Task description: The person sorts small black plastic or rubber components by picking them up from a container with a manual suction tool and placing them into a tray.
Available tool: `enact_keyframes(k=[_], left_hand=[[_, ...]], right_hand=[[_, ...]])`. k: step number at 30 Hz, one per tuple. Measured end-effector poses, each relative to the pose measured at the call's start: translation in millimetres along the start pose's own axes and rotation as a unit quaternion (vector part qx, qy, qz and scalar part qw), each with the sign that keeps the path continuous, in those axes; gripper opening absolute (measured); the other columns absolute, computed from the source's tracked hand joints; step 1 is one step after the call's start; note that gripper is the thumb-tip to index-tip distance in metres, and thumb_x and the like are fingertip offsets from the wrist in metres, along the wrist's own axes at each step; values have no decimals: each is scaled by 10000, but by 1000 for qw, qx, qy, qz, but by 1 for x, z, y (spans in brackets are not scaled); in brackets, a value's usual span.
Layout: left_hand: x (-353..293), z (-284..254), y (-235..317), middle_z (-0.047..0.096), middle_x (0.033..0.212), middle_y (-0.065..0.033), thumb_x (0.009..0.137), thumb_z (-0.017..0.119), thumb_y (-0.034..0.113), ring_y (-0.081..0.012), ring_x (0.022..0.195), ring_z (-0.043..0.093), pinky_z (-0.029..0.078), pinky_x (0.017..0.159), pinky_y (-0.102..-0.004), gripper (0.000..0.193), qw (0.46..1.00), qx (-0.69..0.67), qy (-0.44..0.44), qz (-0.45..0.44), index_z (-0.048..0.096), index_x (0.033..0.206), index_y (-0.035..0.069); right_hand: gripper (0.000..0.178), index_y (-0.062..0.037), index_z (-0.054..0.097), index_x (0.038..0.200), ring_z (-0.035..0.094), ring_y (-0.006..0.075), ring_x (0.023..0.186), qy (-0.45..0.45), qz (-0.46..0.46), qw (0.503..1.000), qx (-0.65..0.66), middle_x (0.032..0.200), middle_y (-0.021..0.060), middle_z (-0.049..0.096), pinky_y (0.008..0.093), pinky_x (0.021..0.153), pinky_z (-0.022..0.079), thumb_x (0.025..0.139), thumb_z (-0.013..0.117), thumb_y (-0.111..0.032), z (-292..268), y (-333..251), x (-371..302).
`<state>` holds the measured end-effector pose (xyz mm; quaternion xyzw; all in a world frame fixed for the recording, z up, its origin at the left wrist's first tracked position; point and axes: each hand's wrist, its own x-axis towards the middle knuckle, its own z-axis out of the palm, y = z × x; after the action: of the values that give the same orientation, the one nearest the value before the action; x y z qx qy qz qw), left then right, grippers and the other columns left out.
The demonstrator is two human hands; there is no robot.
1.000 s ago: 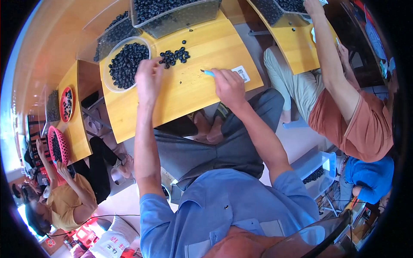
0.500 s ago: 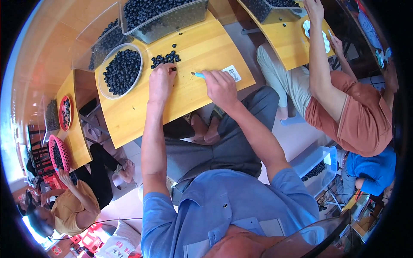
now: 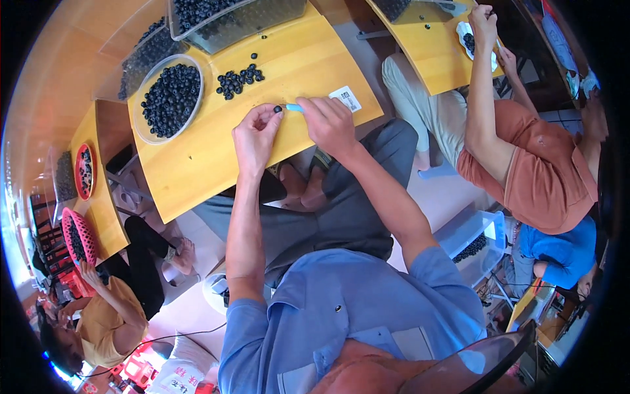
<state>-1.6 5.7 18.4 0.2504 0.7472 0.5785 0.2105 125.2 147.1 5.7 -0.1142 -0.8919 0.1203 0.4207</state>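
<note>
Between the thumb and fingers of my left hand (image 3: 256, 136) is a small dark round berry (image 3: 278, 109), blueberry-like; its exact kind I cannot make out. My right hand (image 3: 329, 123) is closed around a slim tool with a light-blue handle (image 3: 294, 108). The tool's tip comes up close beside the berry; whether they touch is unclear. Both hands are above the near part of the yellow wooden table (image 3: 197, 174). A loose cluster of the same dark berries (image 3: 239, 81) lies just beyond my left hand. A round clear tub full of them (image 3: 142, 129) stands farther left.
Large clear bins of dark berries (image 3: 213, 16) stand at the table's far edge. A white printed card (image 3: 345, 99) lies right of my right hand. People work at tables to the right and left; red baskets (image 3: 94, 240) are at the left one. A clear bin (image 3: 497, 246) stands behind right.
My left hand has drawn back from the berry cluster toward me with one berry in its fingers. The right hand has brought the blue-handled tool closer to it. The view has shifted slightly.
</note>
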Motion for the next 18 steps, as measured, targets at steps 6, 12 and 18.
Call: enact_keyframes(k=[6,12,18], left_hand=[[0,7,-17,771,923,-36,933,814,71,-66,814,688,569,768,-228,198,998,-42,38,18,758,1095,-29],[0,6,-19,770,914,-42,917,810,46,-73,794,688,573,753,-237,199,997,-44,51,31,757,1097,-20],[-1,7,-17,772,904,-54,908,814,45,-84,781,693,580,742,-248,194,997,-26,52,46,762,1083,-19]], right_hand=[[280,-38,715,1103,678,242,770,-8,-33,999,-1,885,66,685,385,692,536,824,692,-52,-1,0,0],[251,-47,714,1081,651,230,731,-22,-42,999,-17,833,49,642,382,662,514,832,691,-68,-1,-1,1],[240,-57,727,1096,665,246,750,-42,-35,998,-15,867,55,678,387,654,517,857,700,-54,-2,-1,0]])
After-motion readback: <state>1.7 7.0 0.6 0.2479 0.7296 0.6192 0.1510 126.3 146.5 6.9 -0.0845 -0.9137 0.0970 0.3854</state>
